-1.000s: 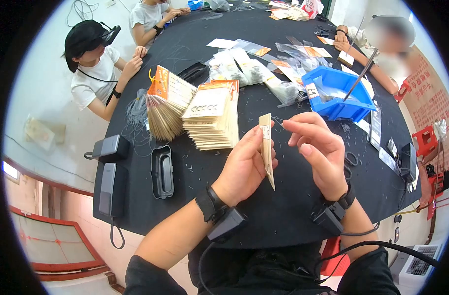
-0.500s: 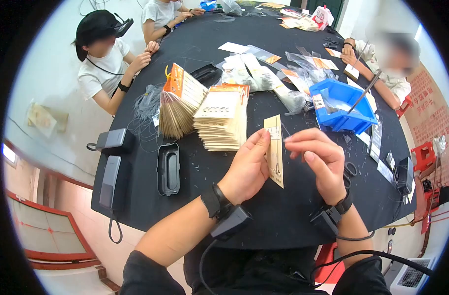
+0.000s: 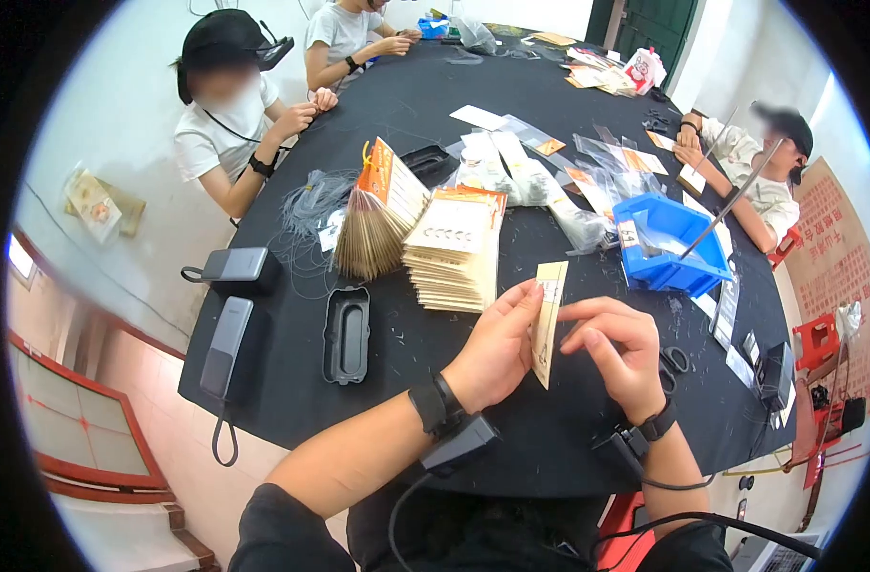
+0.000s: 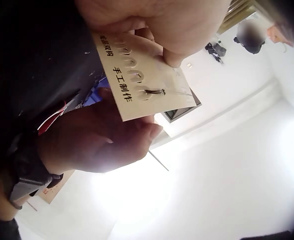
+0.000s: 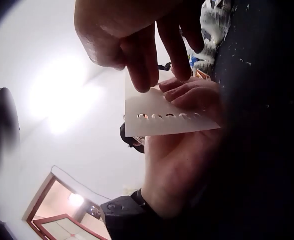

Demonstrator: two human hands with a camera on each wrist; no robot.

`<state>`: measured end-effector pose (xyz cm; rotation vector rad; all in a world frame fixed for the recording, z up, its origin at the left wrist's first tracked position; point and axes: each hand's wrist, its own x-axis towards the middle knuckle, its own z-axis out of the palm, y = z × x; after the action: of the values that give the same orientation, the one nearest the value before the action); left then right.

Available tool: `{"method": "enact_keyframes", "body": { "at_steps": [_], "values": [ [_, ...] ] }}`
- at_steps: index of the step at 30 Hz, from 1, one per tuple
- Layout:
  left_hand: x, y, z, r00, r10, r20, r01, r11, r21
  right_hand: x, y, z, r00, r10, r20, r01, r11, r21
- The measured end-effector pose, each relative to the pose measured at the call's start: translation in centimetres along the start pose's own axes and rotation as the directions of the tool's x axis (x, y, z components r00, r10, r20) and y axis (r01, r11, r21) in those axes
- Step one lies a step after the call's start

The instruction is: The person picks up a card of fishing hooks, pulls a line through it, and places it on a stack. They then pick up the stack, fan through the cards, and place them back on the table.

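Between thumb and fingers, my left hand (image 3: pixel 497 351) pinches a thin cream card (image 3: pixel 547 329), which is tilted nearly edge-on in the head view. In the left wrist view the card (image 4: pixel 133 106) shows a row of curved slots, black printed characters and a small dark piece near one slot. My right hand (image 3: pixel 624 355) is at the card's right side, index finger stretched toward its upper part, the other fingers loosely bent. The right wrist view shows this hand's fingers (image 5: pixel 142 65) beside the card's back (image 5: pixel 177 125); any thread there cannot be made out.
Stacked cards (image 3: pixel 446 262) and a fanned bundle (image 3: pixel 368 238) stand beyond my left hand. A blue bin (image 3: pixel 678 276), plastic packets (image 3: pixel 573 224) and scissors (image 3: pixel 675 360) lie to the right. At left are a black tray (image 3: pixel 346 336) and power banks (image 3: pixel 227 345). Several people sit around the table.
The card first turned its printed face more to the view, then tilted back narrower. My right fingertips are now closer to it. The head view has shifted, so the table scene sits lower and farther right.
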<state>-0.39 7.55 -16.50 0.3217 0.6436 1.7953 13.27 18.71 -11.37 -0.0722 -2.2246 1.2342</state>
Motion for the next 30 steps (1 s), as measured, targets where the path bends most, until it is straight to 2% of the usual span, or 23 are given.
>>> {"method": "enact_keyframes", "body": {
  "at_steps": [7, 16, 19, 22, 23, 26, 27, 30],
  "values": [
    [0.1, -0.2, 0.2, 0.997, 0.08, 0.0, -0.08, 0.997, 0.01, -0.5, 0.0, 0.1, 0.981, 0.19, -0.045, -0.179, 0.967, 0.179],
    [0.1, -0.4, 0.0, 0.994, 0.105, 0.023, -0.107, 0.991, 0.078, -0.4, 1.9, 0.3, 0.953, 0.272, -0.133, -0.221, 0.925, 0.309],
    [0.0, -0.4, 0.2, 0.992, 0.123, 0.013, -0.123, 0.987, 0.098, -0.7, 2.2, 0.4, 0.917, 0.391, -0.079, -0.318, 0.836, 0.447],
    [-0.3, -0.2, 0.6, 0.988, 0.14, 0.068, -0.149, 0.977, 0.153, -0.2, 1.1, 0.9, 0.889, 0.447, -0.097, -0.307, 0.74, 0.599],
    [-0.4, -0.2, 0.6, 0.985, 0.156, 0.072, -0.168, 0.964, 0.205, -0.3, 0.9, 0.8, 0.887, 0.452, -0.091, -0.317, 0.742, 0.59],
    [-0.7, 0.4, 1.0, 0.974, 0.206, 0.095, -0.227, 0.911, 0.343, -0.2, 0.7, 0.3, 0.958, 0.251, -0.14, -0.151, 0.853, 0.499],
    [-0.8, 0.7, 1.3, 0.968, 0.227, 0.106, -0.251, 0.893, 0.374, -0.2, 0.4, -0.7, 0.985, 0.155, -0.076, -0.117, 0.923, 0.366],
    [-1.1, 1.5, 1.7, 0.949, 0.286, 0.132, -0.312, 0.797, 0.517, -0.2, 0.5, -0.4, 0.98, 0.163, -0.111, -0.131, 0.958, 0.255]
  ]
}}
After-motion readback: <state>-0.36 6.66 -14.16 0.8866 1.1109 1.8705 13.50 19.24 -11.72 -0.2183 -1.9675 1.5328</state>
